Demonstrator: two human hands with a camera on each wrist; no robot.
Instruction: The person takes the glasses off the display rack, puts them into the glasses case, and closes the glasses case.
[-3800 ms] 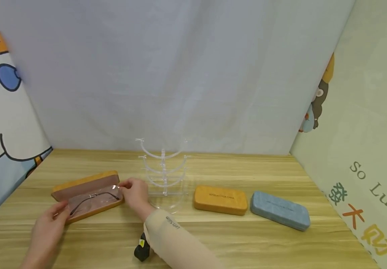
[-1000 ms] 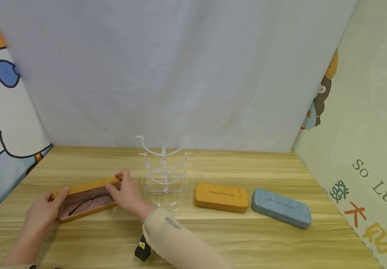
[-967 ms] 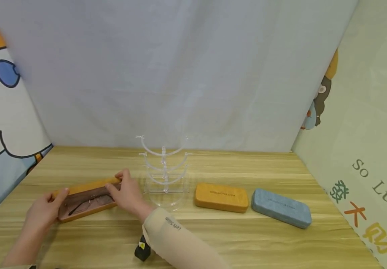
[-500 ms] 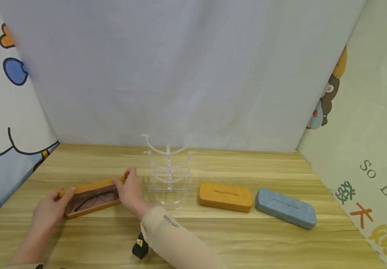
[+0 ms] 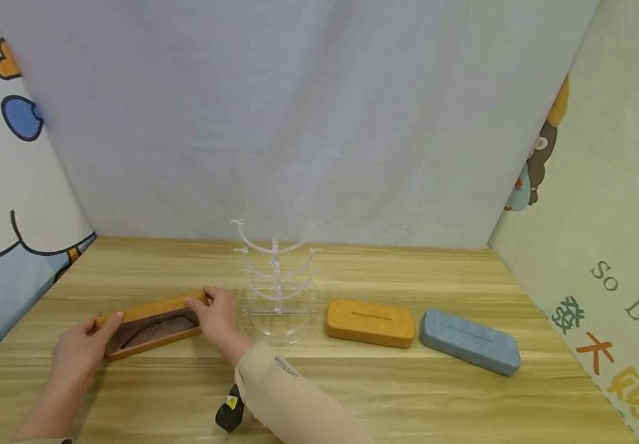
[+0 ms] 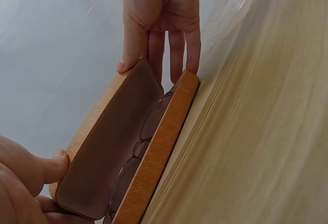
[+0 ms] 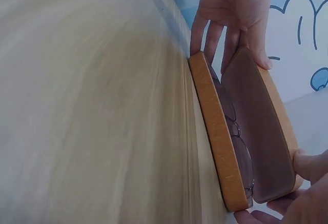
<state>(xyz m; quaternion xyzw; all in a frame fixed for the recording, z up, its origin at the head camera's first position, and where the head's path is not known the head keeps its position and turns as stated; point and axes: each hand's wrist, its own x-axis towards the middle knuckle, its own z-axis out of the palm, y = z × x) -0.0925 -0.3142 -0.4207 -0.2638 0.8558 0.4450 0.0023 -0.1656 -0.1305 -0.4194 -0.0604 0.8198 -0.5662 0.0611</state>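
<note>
An orange glasses case [image 5: 155, 336] lies at the left of the table with its lid [image 7: 256, 126] partly lowered. Inside it rest thin-framed eyeglasses [image 6: 134, 160] with dark temples. My left hand [image 5: 79, 348] grips the case's left end, thumb on the outer edge of the lid. At the other end my right hand [image 5: 219, 317] holds the case the same way, its thumb on the lid. In the left wrist view, some fingers of the right hand [image 6: 164, 24] reach down behind the case's end.
A clear tiered eyeglass stand [image 5: 276, 290] is just right of my right hand. Further right lie a yellow glasses case [image 5: 370, 322] and a blue one [image 5: 470, 342], both closed. A small black object [image 5: 230, 410] sits by my right sleeve [image 5: 291, 388].
Earlier my right hand was at the eyeglasses inside the wide-open case. Both hands then moved to the lid's ends, and the lid has tilted down over the eyeglasses, further in the last second.
</note>
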